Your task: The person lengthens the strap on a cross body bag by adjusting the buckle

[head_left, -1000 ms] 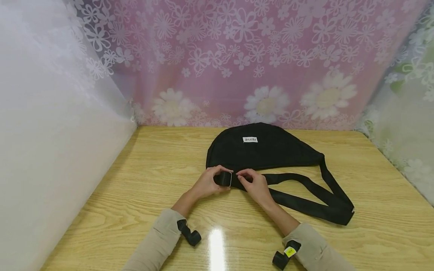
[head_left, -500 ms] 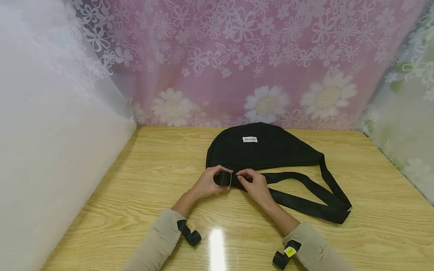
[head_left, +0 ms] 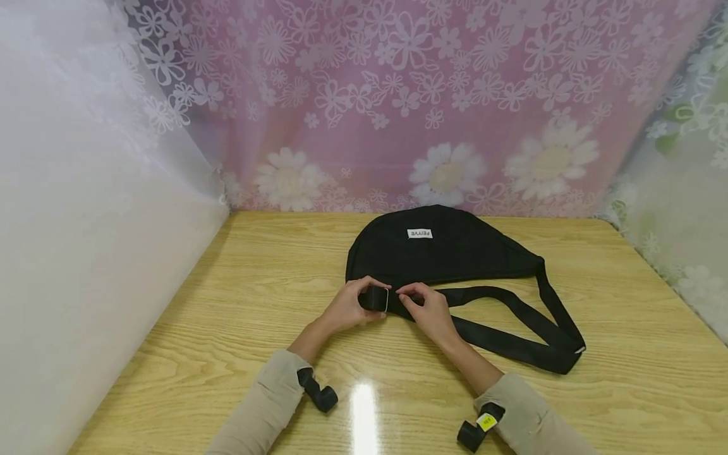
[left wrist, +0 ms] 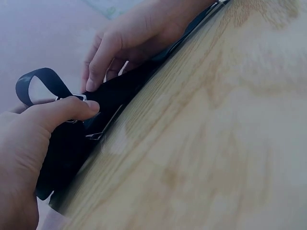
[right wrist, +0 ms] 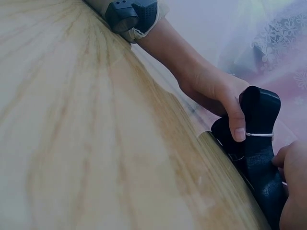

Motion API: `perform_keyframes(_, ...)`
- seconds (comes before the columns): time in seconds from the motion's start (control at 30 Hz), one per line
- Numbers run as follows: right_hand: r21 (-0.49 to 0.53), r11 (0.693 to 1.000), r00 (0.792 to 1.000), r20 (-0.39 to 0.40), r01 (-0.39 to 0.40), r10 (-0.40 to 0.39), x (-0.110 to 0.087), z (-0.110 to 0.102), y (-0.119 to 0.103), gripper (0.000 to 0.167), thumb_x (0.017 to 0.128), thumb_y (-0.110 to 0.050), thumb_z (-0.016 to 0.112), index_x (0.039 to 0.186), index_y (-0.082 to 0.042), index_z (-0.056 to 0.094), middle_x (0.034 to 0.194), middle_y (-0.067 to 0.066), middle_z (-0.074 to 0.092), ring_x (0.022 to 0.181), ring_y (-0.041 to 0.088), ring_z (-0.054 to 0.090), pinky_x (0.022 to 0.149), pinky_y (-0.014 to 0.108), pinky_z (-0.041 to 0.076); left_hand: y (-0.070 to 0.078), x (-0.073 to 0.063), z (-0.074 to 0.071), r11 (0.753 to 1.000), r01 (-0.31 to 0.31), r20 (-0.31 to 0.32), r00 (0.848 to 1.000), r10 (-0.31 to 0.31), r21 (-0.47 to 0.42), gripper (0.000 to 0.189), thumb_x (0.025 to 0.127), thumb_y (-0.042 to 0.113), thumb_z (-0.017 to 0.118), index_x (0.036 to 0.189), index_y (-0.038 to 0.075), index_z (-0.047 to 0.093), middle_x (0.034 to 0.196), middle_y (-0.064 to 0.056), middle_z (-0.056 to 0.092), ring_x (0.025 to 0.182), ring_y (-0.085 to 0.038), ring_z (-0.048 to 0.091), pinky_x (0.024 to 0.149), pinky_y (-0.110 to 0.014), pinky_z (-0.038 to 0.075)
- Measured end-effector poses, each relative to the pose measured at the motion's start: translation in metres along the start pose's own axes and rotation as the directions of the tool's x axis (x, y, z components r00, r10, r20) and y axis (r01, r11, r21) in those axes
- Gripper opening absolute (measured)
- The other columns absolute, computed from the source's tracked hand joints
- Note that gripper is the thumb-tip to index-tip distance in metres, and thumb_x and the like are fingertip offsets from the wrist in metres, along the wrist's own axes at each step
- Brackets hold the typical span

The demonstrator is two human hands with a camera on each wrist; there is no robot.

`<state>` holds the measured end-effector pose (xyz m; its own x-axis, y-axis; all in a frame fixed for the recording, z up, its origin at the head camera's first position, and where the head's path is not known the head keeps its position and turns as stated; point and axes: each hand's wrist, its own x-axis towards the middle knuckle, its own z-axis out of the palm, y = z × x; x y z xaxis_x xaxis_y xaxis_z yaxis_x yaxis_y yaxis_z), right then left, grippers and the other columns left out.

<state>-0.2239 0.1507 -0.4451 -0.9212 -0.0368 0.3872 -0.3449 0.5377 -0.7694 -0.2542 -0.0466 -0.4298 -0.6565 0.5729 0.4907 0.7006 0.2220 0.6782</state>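
A black waist bag [head_left: 449,253] with a white label lies flat on the table. In front of it, my left hand [head_left: 344,308] grips a metal strap buckle [right wrist: 259,134] between thumb and fingers. A short loop of black webbing [left wrist: 47,76] bulges up through that buckle. Just to the right, my right hand [head_left: 430,314] pinches the strap with thumb and forefinger; its other fingers are partly hidden. From there the long strap [head_left: 512,346] runs right, folds back in a bend and joins the bag's right tip.
The wood-grain table [head_left: 256,265] carries everything. A pink flowered curtain [head_left: 364,114] hangs along its back edge, with pale sheeting [head_left: 102,221] at the left and more at the right. Each sleeve has a dark wrist device [head_left: 480,428].
The strap's bend at the right has slid a little left and toward the bag. Both hands stay in nearly the same place with the same hold.
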Motion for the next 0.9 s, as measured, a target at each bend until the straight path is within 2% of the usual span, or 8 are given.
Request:
perform_keyframes(0.17,-0.029,1.000,0.999,-0.036,-0.009,0.008,-0.001,0.000,0.001,0.006,0.085,-0.010,0.067,0.091,-0.010,0.069,0.081,-0.003,0.063,0.067,0.011,0.057,0.061,0.031,0.046,-0.022,0.000,0.006,0.999,0.045,0.010,0.999,-0.045,-0.016,0.051,0.069,0.008,0.082,0.114,0.010,0.058,0.113,0.000,0.061,0.098,-0.014,0.058,0.085,-0.029,0.045)
perform_keyframes(0.3,-0.033,0.999,1.000,-0.021,-0.011,0.010,-0.001,0.000,0.002,0.006,0.085,-0.009,0.067,0.090,-0.008,0.069,0.082,-0.002,0.064,0.069,0.012,0.058,0.063,0.032,0.047,-0.026,-0.001,0.007,0.999,0.033,0.009,0.999,-0.033,-0.023,0.052,0.068,0.010,0.083,0.114,0.014,0.059,0.113,0.002,0.061,0.097,-0.014,0.058,0.085,-0.030,0.045)
perform_keyframes(0.5,0.009,1.000,1.000,0.012,0.019,-0.019,0.000,0.001,0.001,0.009,0.085,-0.007,0.067,0.093,-0.009,0.069,0.085,-0.001,0.065,0.074,0.012,0.060,0.067,0.032,0.049,-0.027,0.000,0.006,0.997,-0.014,0.011,1.000,0.013,0.071,0.052,0.066,0.012,0.084,0.112,0.015,0.060,0.109,0.003,0.061,0.100,-0.016,0.055,0.084,-0.031,0.044)
perform_keyframes(0.67,0.029,0.992,0.991,0.052,0.121,-0.122,-0.001,0.002,0.003,0.018,0.082,-0.009,0.070,0.100,-0.012,0.066,0.092,0.001,0.061,0.079,0.015,0.057,0.072,0.034,0.047,-0.027,-0.001,0.006,0.993,-0.032,0.019,0.999,0.030,0.115,0.053,0.065,0.013,0.085,0.111,0.013,0.058,0.109,0.002,0.061,0.102,-0.017,0.055,0.087,-0.033,0.043)
perform_keyframes(0.77,0.006,0.981,0.976,0.103,0.195,-0.194,-0.001,0.002,0.003,0.031,0.080,-0.012,0.073,0.109,-0.014,0.063,0.101,0.002,0.057,0.089,0.018,0.052,0.078,0.038,0.045,-0.026,-0.002,0.005,0.988,-0.012,0.023,1.000,0.009,0.152,0.054,0.066,0.016,0.085,0.112,0.012,0.055,0.109,-0.001,0.060,0.102,-0.020,0.054,0.087,-0.035,0.044)
perform_keyframes(0.9,-0.065,0.964,0.955,0.164,0.259,-0.246,-0.001,0.001,0.001,0.046,0.077,-0.016,0.077,0.119,-0.016,0.059,0.111,0.000,0.052,0.099,0.019,0.048,0.085,0.041,0.042,-0.024,-0.002,0.005,0.977,0.036,0.026,0.999,-0.042,0.212,0.056,0.067,0.023,0.084,0.111,0.012,0.051,0.104,-0.003,0.059,0.101,-0.023,0.052,0.087,-0.038,0.043)
